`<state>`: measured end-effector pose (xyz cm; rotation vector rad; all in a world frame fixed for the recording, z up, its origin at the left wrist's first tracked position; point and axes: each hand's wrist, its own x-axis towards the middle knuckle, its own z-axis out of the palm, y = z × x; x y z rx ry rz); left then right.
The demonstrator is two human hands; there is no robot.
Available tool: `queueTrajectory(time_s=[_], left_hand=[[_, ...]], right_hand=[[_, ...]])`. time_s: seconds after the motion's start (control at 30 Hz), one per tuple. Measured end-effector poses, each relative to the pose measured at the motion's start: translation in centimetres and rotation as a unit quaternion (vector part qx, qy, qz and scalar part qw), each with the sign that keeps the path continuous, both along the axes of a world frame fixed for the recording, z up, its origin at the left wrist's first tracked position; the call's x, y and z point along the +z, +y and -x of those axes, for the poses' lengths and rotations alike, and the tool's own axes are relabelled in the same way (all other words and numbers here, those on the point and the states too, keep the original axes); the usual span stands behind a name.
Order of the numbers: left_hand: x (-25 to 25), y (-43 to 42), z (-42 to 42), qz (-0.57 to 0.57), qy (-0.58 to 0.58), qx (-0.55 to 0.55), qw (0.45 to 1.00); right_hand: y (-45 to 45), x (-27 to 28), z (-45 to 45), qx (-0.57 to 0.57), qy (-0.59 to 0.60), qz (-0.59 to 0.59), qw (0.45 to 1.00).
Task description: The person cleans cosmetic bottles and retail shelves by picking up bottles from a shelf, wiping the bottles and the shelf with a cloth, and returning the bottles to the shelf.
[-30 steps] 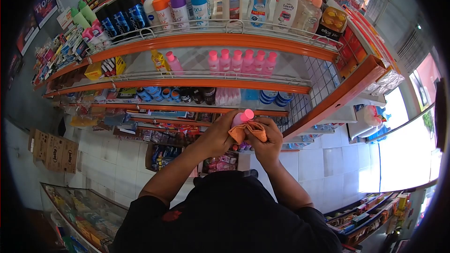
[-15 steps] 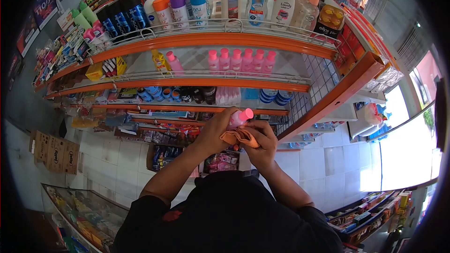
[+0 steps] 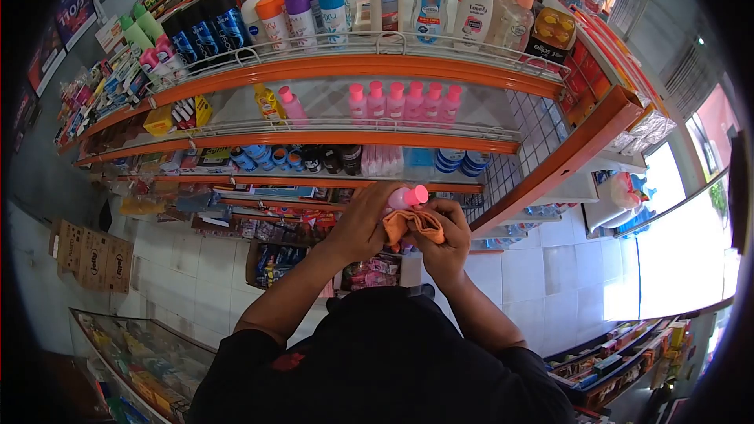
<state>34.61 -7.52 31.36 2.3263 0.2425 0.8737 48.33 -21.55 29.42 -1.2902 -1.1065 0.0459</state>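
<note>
A pink bottle (image 3: 402, 198) with a brighter pink cap is held in front of the shelves, tilted with its cap up and to the right. My left hand (image 3: 363, 224) is closed around its body, hiding much of it. Bunched in my right hand (image 3: 445, 237) is an orange cloth (image 3: 415, 224), pressed against the bottle just below the cap. On the shelf beyond stands a row of similar pink bottles (image 3: 397, 104). Another pink bottle (image 3: 293, 108) leans beside a yellow bottle (image 3: 269, 105) farther left.
An orange shelf edge (image 3: 338, 67) with a wire rail runs above my hands, carrying deodorants, lotions and other bottles. An orange post (image 3: 561, 159) stands close on the right. Open boxes (image 3: 276, 263) sit low before me. Cartons (image 3: 93, 257) stand on the floor at left.
Both hands have shifted slightly to the right with the bottle. The orange cloth has moved right and changed its folds against the bottle.
</note>
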Motion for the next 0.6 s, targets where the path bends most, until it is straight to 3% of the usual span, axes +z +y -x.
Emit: queueTrajectory(time_s=[0.23, 0.33, 0.53, 0.6], left_hand=[[-0.3, 0.5, 0.7, 0.110, -0.008, -0.041, 0.993], [-1.2, 1.0, 0.5, 0.058, -0.039, -0.034, 0.997], [-1.4, 0.9, 0.8, 0.093, 0.045, -0.010, 0.995], [-1.6, 0.8, 0.2, 0.098, -0.003, -0.029, 0.995]], right_hand=[[0.0, 0.2, -0.1, 0.016, -0.012, 0.025, 0.999], [0.1, 0.3, -0.3, 0.032, -0.029, 0.021, 0.999], [0.3, 0.6, -0.7, 0.051, -0.065, 0.003, 0.997], [0.5, 0.5, -1.0, 0.046, -0.093, -0.003, 0.995]])
